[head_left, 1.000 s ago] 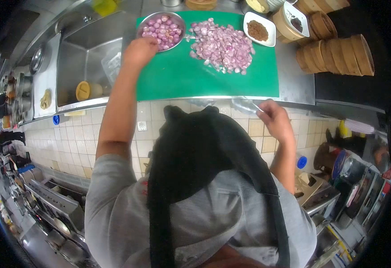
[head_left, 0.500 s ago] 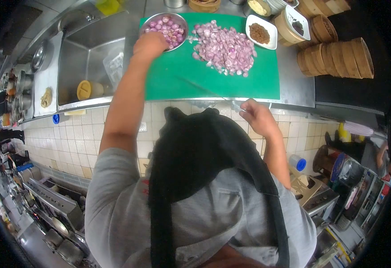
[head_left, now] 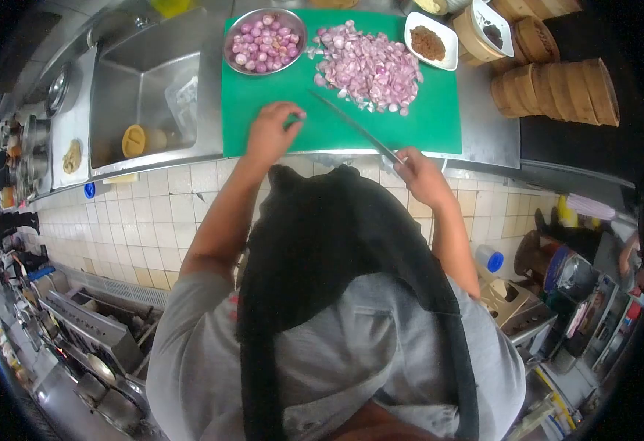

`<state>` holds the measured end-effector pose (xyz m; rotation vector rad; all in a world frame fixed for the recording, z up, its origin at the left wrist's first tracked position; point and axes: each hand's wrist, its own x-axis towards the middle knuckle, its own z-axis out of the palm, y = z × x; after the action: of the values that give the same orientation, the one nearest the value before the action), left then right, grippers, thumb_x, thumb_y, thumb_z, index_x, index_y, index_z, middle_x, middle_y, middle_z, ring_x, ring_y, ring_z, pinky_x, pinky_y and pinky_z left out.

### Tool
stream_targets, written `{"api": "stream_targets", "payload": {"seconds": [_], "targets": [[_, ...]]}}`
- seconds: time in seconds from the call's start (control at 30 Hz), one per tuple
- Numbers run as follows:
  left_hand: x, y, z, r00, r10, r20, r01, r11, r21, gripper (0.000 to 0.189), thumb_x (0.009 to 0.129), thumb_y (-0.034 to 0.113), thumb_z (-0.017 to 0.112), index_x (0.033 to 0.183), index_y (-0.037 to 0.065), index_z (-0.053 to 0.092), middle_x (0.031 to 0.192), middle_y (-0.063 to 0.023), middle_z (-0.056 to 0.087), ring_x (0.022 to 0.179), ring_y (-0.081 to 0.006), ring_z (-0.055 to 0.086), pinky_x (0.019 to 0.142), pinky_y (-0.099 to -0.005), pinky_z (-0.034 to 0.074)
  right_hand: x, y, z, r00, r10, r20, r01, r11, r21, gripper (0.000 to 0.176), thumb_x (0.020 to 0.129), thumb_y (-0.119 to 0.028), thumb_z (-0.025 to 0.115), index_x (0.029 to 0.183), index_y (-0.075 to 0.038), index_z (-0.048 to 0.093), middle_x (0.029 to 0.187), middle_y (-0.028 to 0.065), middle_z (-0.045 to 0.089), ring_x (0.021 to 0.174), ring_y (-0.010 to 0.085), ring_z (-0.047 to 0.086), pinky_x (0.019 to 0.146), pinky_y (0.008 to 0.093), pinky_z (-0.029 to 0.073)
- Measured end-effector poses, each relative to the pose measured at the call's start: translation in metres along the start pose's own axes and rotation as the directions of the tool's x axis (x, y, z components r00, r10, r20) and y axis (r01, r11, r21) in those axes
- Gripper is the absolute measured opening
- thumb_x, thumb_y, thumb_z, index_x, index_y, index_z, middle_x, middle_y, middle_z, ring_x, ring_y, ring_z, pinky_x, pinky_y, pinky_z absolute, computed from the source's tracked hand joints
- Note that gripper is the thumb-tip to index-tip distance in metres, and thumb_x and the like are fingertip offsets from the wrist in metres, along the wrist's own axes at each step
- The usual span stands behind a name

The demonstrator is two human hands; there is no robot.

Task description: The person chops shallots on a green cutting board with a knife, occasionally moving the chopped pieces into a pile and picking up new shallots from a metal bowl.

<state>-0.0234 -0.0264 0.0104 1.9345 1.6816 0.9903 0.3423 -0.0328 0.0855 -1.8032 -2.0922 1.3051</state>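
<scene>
My right hand (head_left: 421, 176) is closed round the handle of a knife (head_left: 359, 128). Its long thin blade slants up and left over the green cutting board (head_left: 263, 92). Above the board's lower left part is my left hand (head_left: 272, 132), fingers curled in; a small purplish spot shows at the fingertips, too small to name. A steel bowl (head_left: 229, 51) of peeled shallots (head_left: 267, 44) stands at the board's upper left. Beside it lies a wide heap of sliced shallots (head_left: 370, 67), just beyond the knife tip.
A white square dish (head_left: 451, 53) of brown paste sits at the board's upper right corner. Bamboo steamers (head_left: 557, 92) are stacked further right. On the left is a steel sink (head_left: 145, 92) with a yellow-lidded container (head_left: 134, 141). Stoves (head_left: 90, 331) stand behind me.
My left hand has come out of the shallot bowl, down and right over the board. The knife, blurred before, now shows clearly in my right hand, which has shifted slightly.
</scene>
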Motion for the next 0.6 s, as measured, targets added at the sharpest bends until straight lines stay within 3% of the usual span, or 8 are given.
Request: {"api": "stream_targets", "payload": {"seconds": [0.07,0.2,0.3,0.47,0.6], "targets": [[-0.002,0.003,-0.005,0.996,-0.082,0.027,0.084,0.993,-0.082,0.015,0.088,0.012,0.081,0.102,0.012,0.076,0.111,-0.0064,0.075,0.098,-0.0272,0.070,0.082,-0.0394,0.059,0.002,0.002,0.004,0.999,-0.007,0.035,0.009,0.999,-0.048,0.032,0.104,-0.028,0.064,0.124,-0.004,0.060,0.096,0.0264,0.072,0.097,0.0461,0.069,0.084,0.0531,0.052],[-0.002,-0.006,0.000,1.000,-0.019,0.003,0.019,0.995,-0.098,0.013,0.089,0.012,0.081,0.101,0.010,0.077,0.107,-0.0081,0.075,0.094,-0.0260,0.071,0.081,-0.0387,0.059,0.007,-0.001,0.011,0.993,-0.021,0.119,0.046,0.977,-0.210,0.029,0.105,-0.027,0.059,0.124,-0.005,0.059,0.102,0.0286,0.072,0.102,0.0508,0.067,0.089,0.0580,0.052],[0.002,-0.003,0.002,1.000,-0.009,0.000,0.009,0.997,-0.073,0.012,0.089,0.012,0.081,0.099,0.009,0.077,0.104,-0.0089,0.075,0.087,-0.0250,0.072,0.078,-0.0379,0.060,0.004,-0.012,0.013,0.991,-0.020,0.135,0.048,0.976,-0.213,0.026,0.105,-0.023,0.058,0.123,-0.004,0.059,0.102,0.0288,0.072,0.102,0.0513,0.067,0.089,0.0600,0.051],[0.004,-0.007,0.013,0.998,-0.004,-0.065,-0.002,0.996,-0.090,0.011,0.088,0.011,0.082,0.096,0.007,0.076,0.100,-0.0084,0.075,0.076,-0.0226,0.072,0.071,-0.0352,0.060,0.001,-0.035,0.020,0.983,-0.176,0.045,0.180,0.908,-0.379,0.026,0.103,-0.017,0.057,0.125,-0.005,0.058,0.097,0.0256,0.073,0.096,0.0466,0.071,0.082,0.0590,0.053],[0.008,-0.007,0.011,0.990,0.108,-0.095,-0.115,0.991,-0.069,0.010,0.087,0.008,0.083,0.094,0.006,0.077,0.097,-0.0085,0.075,0.071,-0.0173,0.070,0.064,-0.0317,0.058,0.011,-0.031,0.022,0.969,-0.237,0.065,0.238,0.848,-0.474,0.034,0.095,-0.008,0.058,0.129,-0.005,0.057,0.092,0.0232,0.074,0.089,0.0440,0.073,0.075,0.0566,0.056]]}}
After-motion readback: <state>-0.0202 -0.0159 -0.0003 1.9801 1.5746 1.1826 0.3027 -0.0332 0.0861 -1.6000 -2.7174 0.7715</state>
